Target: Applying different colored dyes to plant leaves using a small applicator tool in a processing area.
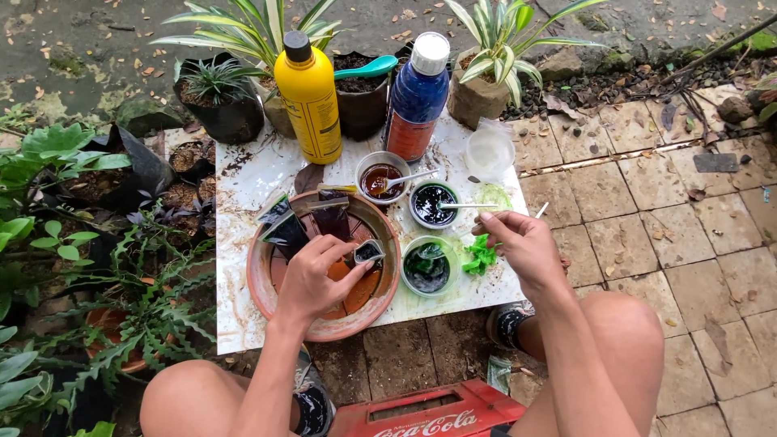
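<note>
Seen from the head camera looking down, a person sits low with bare knees either side of a white marbled counter (243, 307) set on paving outdoors. The left hand (317, 279) is curled closed around a small dark pouch (369, 252), pinching it between thumb and fingers so that its open mouth faces up; it hovers over the right side of a wide terracotta dish (267, 295). Several more dark pouches (285, 226) stand propped against the far inner edge of that dish. The right hand (518, 243) is lifted above the counter's right edge, fingers pinched shut on a thin white stick (541, 210), with scraps of bright green material (481, 256) lying just beside it. Between the two hands sits a green cup of dark liquid (426, 266). Beyond it stand a second cup of black liquid (434, 203) and a cup of brown liquid (380, 180), each with a white spoon resting in it. At the far edge a yellow bottle (308, 97) and a blue bottle (417, 101) stand upright, near potted plants (218, 89). A red crate (421, 417) sits between the person's feet.
</note>
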